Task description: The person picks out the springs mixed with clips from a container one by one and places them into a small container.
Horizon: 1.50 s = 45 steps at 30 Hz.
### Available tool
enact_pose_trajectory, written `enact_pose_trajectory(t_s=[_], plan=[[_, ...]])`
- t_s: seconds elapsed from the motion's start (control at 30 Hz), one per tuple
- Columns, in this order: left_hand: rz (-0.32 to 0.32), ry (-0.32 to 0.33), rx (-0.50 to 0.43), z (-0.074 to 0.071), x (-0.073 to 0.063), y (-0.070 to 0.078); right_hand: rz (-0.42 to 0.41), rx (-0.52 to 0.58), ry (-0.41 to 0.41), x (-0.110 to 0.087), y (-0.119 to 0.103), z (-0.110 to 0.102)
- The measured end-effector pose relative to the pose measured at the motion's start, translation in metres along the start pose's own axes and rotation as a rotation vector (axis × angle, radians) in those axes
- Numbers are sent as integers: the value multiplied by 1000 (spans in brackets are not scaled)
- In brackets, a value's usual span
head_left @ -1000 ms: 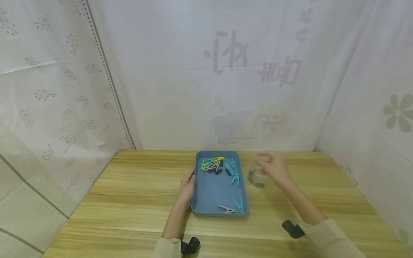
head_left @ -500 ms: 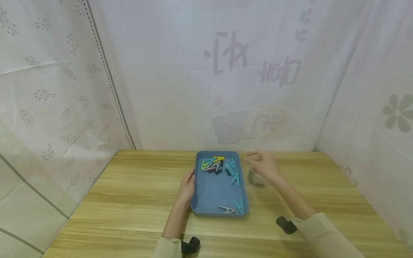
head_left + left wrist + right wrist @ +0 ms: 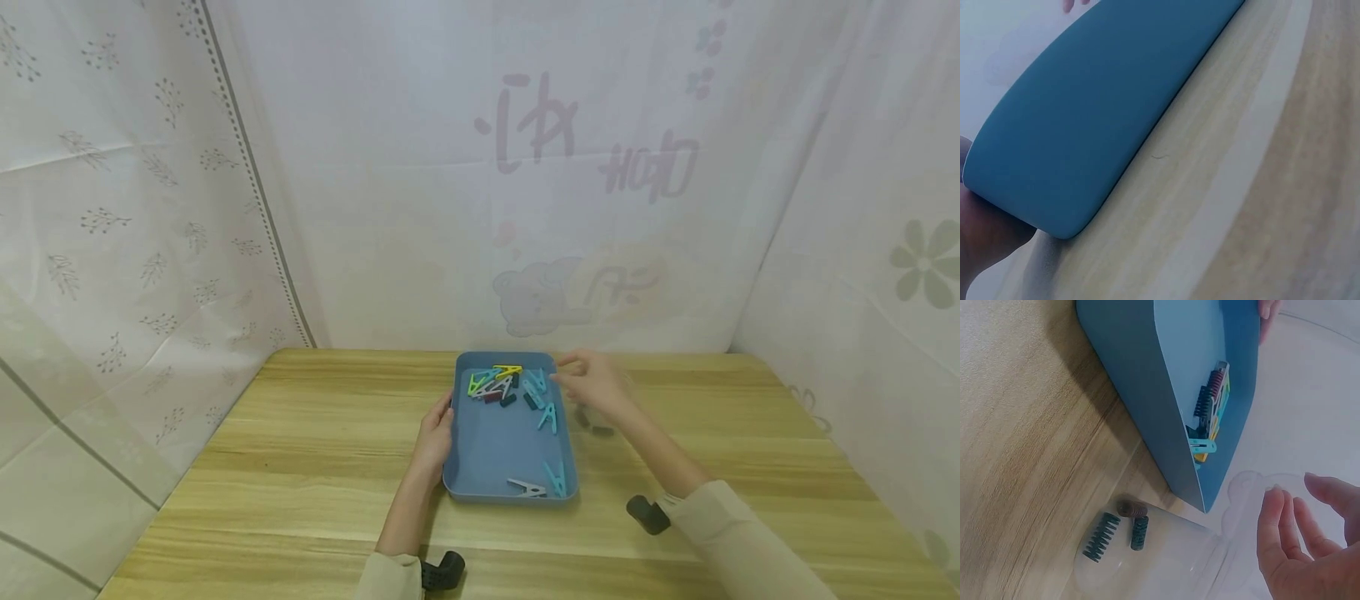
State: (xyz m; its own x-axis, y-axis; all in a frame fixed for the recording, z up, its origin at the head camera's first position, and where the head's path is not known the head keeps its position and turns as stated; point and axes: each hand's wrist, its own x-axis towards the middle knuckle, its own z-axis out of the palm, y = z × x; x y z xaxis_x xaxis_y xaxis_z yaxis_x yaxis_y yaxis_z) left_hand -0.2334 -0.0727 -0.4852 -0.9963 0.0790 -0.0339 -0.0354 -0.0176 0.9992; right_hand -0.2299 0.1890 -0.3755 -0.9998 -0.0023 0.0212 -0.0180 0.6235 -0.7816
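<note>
Shifted leftward within the last second, with the right hand now near the far right rim of the tray, fingers parted, holding nothing; with the left hand gripping the tray's left side. Might snag clips and springs, clustered at the far end, if grabbing hastily. Could topple the jar, just beside, by swinging back low.

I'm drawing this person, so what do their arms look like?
The left beige cloth sleeve and the matching right sleeve both end well before the left grip and right grip, which wear no gloves. A left bent black gadget shows beside one cuff and a right black gadget beside the other.
</note>
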Motion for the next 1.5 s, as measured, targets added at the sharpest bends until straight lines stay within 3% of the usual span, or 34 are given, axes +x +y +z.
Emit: enact_pose_trajectory(t_s=[0.2, 0.73, 0.93, 1.5], plan=[[-1, 5, 2, 0, 0, 0, -29, 70, -58, 5, 2, 6], [-4, 9, -2, -1, -1, 2, -34, 19, -105, 19, 5, 23], [-20, 12, -1, 0, -1, 2, -54, -67, -139, 25, 10, 29], [-15, 13, -2, 1, -1, 3, -8, -290, -207, 38, 15, 44]])
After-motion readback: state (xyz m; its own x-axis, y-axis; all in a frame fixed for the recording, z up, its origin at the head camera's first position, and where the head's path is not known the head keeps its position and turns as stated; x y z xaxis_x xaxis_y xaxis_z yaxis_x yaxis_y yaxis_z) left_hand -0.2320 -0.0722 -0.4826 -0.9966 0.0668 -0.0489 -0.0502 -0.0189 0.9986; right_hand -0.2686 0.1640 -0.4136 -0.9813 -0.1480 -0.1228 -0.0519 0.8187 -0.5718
